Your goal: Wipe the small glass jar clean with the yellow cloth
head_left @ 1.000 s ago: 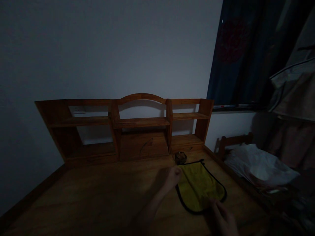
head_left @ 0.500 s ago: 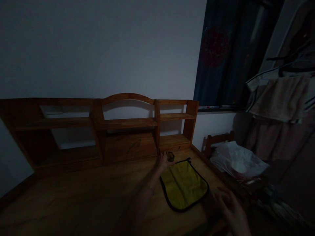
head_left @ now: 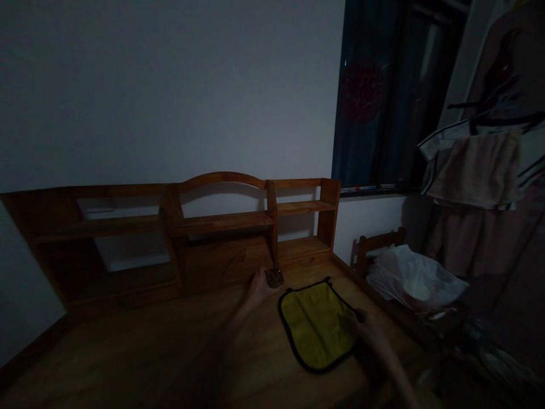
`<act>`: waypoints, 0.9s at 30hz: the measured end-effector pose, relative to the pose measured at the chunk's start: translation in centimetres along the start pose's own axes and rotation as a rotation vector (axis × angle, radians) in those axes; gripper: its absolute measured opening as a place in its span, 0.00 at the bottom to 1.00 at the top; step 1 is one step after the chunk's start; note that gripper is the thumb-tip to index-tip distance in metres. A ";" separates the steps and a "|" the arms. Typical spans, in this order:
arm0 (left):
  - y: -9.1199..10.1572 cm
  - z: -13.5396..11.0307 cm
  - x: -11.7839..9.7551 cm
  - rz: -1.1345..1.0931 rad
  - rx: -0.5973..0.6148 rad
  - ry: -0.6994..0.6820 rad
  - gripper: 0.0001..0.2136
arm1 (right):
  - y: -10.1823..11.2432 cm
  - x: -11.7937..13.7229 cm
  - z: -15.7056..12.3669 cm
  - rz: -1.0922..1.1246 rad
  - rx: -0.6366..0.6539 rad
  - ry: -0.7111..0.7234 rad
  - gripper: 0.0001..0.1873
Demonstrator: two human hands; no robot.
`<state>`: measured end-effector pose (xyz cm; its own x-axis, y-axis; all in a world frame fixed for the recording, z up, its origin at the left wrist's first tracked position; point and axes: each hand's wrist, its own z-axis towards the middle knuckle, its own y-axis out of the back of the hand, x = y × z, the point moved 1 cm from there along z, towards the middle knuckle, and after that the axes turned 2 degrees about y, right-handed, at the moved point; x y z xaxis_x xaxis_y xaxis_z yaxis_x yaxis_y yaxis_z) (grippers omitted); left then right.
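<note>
My left hand [head_left: 259,288] is closed on the side of a small, dark, see-through object [head_left: 274,278], which looks like a glass dish or ashtray. It is close to the desk's back shelf, left of the cloth. A yellow cloth [head_left: 317,326] with black edging and a small hanging loop lies flat on the wooden desk [head_left: 170,346]. Over the cloth's right edge is my right hand [head_left: 369,329], its fingers blurred and dim. Whether they pinch the edge or only touch it does not show.
A wooden shelf unit [head_left: 221,222] runs along the back of the desk against the wall. Right of the desk, a white plastic bag [head_left: 415,278] sits on a wooden chair [head_left: 381,240]. Clothes [head_left: 481,165] hang farther right, beside a dark window [head_left: 374,113].
My left hand has moved left with the glass object, away from the cloth's top corner. My right hand has come up and left from the desk's edge onto the cloth's right side.
</note>
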<state>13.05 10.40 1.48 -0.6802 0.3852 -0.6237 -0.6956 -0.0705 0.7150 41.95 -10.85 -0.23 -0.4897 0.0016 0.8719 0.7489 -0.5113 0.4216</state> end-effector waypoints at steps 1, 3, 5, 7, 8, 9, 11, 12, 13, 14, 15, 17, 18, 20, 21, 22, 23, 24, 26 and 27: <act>1.4 -0.5 1.3 0.008 -0.023 -0.004 0.30 | -0.5 0.4 0.0 0.038 0.017 -0.010 0.20; 4.4 -1.5 4.1 0.028 -0.060 0.003 0.29 | -1.5 1.3 -0.2 0.118 0.093 -0.053 0.24; 7.7 -2.7 7.0 0.048 -0.096 0.027 0.28 | -3.0 2.5 -0.7 0.175 0.255 -0.121 0.28; 11.2 -3.9 9.9 0.070 -0.140 0.064 0.27 | -4.9 4.0 -1.4 0.206 0.395 -0.157 0.29; 12.9 -4.4 11.3 0.082 -0.169 0.085 0.27 | -6.0 4.8 -1.8 0.227 0.408 -0.144 0.29; 14.6 -5.0 12.7 0.092 -0.192 0.112 0.27 | -7.3 5.7 -2.2 0.251 0.421 -0.124 0.29; 17.8 -6.0 15.4 0.105 -0.223 0.163 0.28 | -10.2 7.5 -3.1 0.313 0.480 -0.082 0.28; 19.2 -6.6 16.6 0.113 -0.242 0.186 0.29 | -12.0 8.4 -3.7 0.334 0.541 -0.067 0.29; 20.6 -7.2 17.8 0.120 -0.256 0.201 0.30 | -13.8 9.3 -4.4 0.345 0.631 -0.063 0.30; 21.9 -7.8 18.9 0.127 -0.271 0.215 0.31 | -15.9 10.4 -5.2 0.355 0.723 -0.060 0.31; 23.0 -8.4 19.8 0.134 -0.286 0.228 0.31 | -18.0 11.6 -6.1 0.369 0.813 -0.045 0.32; 25.1 -9.7 21.4 0.154 -0.323 0.253 0.32 | -22.4 14.6 -8.1 0.405 0.957 0.052 0.33; 26.1 -10.3 21.9 0.167 -0.345 0.266 0.32 | -24.6 16.4 -9.3 0.429 0.994 0.124 0.33; 28.1 -11.4 22.6 0.195 -0.397 0.288 0.33 | -28.6 20.4 -11.6 0.525 1.033 0.246 0.35; 29.2 -11.9 22.8 0.207 -0.420 0.294 0.33 | -30.3 22.5 -12.7 0.572 1.052 0.280 0.37; 30.4 -12.5 22.9 0.218 -0.440 0.295 0.33 | -31.7 24.5 -13.8 0.616 1.077 0.300 0.39; 31.6 -13.1 22.9 0.229 -0.459 0.292 0.33 | -32.9 26.3 -14.7 0.665 1.077 0.316 0.38; 32.9 -13.7 22.8 0.241 -0.479 0.283 0.33 | -33.7 27.8 -15.4 0.704 1.056 0.324 0.38; 35.6 -15.2 22.7 0.285 -0.558 0.292 0.34 | -34.6 29.9 -16.3 0.736 1.003 0.343 0.38; 36.8 -16.0 22.7 0.303 -0.604 0.310 0.35 | -34.8 30.2 -16.4 0.736 0.960 0.339 0.39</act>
<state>-31.69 1.83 8.59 -0.8345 -0.0032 -0.5510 -0.4119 -0.6607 0.6276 -6.23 -7.14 7.36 0.1985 -0.3117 0.9292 0.8457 0.5336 -0.0017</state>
